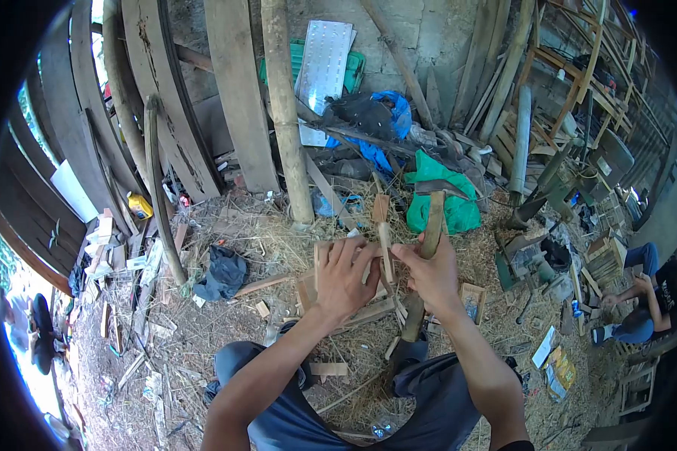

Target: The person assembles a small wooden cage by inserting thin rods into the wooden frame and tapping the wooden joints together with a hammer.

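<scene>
My right hand (432,274) is closed around the wooden handle (433,222) of a hammer, and its dark metal head (439,188) points away from me. My left hand (344,274) is bent over a pale wooden piece (321,263), thumb toward the right; its fingers partly hide the wood. Between both hands a narrow wooden strip (386,252) stands out, with a reddish-brown wooden block (381,209) at its far end. Whether either hand touches the strip I cannot tell. More wooden pieces (368,312) lie below the hands, between my knees.
Straw and wood scraps cover the ground. A green plastic bag (444,214) lies just beyond the hammer. A small wooden box (472,301) sits to the right, a black plastic bag (223,272) to the left. A bamboo post (286,113) rises ahead. Another person (651,297) sits at far right.
</scene>
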`<control>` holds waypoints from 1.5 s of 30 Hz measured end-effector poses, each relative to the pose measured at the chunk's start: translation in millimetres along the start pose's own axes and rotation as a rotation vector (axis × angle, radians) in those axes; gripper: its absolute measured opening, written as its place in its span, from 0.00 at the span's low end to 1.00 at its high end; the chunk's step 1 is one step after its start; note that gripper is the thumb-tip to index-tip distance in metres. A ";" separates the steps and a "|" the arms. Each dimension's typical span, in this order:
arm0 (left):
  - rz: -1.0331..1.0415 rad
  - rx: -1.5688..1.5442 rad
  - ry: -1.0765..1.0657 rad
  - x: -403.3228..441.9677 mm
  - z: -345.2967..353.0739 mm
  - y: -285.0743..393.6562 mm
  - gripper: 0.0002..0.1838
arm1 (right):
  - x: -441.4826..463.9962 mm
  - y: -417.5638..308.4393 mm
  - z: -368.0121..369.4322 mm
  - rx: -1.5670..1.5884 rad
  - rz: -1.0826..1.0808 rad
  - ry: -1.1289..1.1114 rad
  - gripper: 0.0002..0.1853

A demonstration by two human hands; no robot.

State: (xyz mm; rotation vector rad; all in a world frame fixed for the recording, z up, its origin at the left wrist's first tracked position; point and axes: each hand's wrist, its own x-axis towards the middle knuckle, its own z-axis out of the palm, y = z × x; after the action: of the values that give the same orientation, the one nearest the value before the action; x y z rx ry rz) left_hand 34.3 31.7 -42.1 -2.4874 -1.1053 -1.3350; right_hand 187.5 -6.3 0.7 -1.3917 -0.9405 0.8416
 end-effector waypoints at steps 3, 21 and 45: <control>0.055 -0.128 -0.013 4.1 -3.9 -3.6 0.18 | 4.0 0.6 -8.4 -0.009 -0.095 -0.070 0.20; 0.088 -0.145 -0.030 14.6 -32.0 -13.3 0.19 | -8.0 -1.9 -0.2 -0.308 -0.499 -0.119 0.14; -0.020 -0.359 -0.178 9.5 -9.3 -25.6 0.11 | -0.2 -4.4 -4.0 -0.501 -0.392 -0.161 0.11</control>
State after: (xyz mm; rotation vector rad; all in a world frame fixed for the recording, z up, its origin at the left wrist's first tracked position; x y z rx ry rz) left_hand 14.8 51.7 -35.2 -2.9075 -0.9981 -1.4531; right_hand 190.8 -8.2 5.2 -1.4962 -1.5660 0.4362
